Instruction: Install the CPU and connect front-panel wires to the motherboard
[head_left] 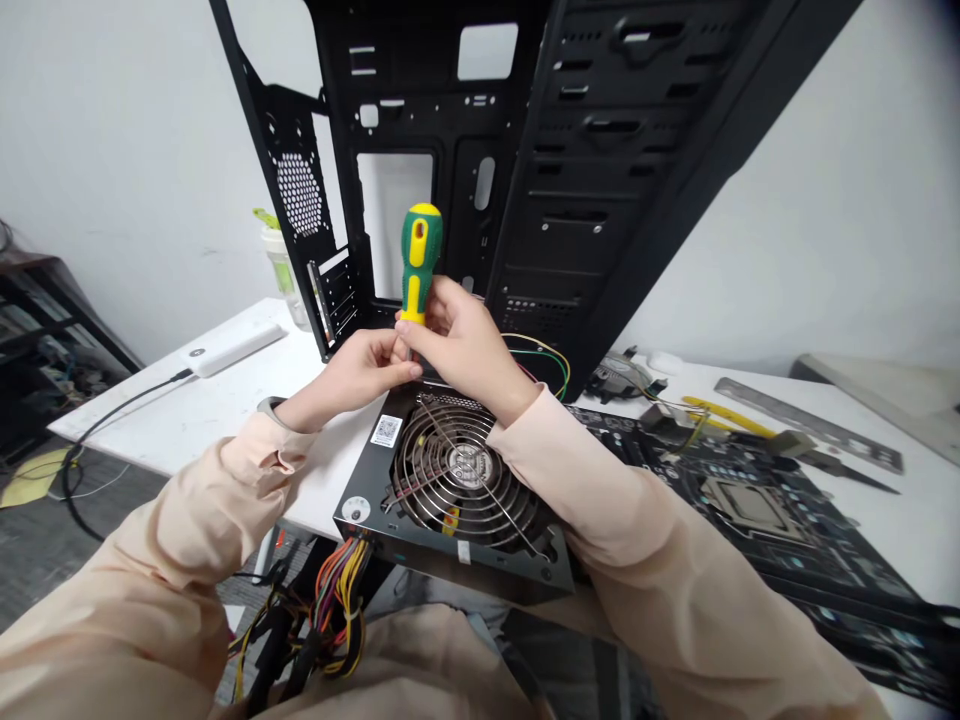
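A screwdriver (420,250) with a green and yellow handle stands nearly upright in the middle of the view. My right hand (469,345) is closed round the lower part of its handle. Below that, my left hand (364,368) pinches at the short stretch of metal shaft that shows; the tip is hidden by the fingers. Both hands are just above the back edge of a power supply (375,475), which has a round wire fan grille (469,465) on top. Behind them rises an open black computer case (517,200).
A motherboard (757,510) lies at the right, with yellow-handled pliers (727,412) and a metal I/O plate (810,425) behind it. Bundled cables (341,590) hang from the power supply's front. A white power strip (232,350) and a bottle (285,265) are at the left.
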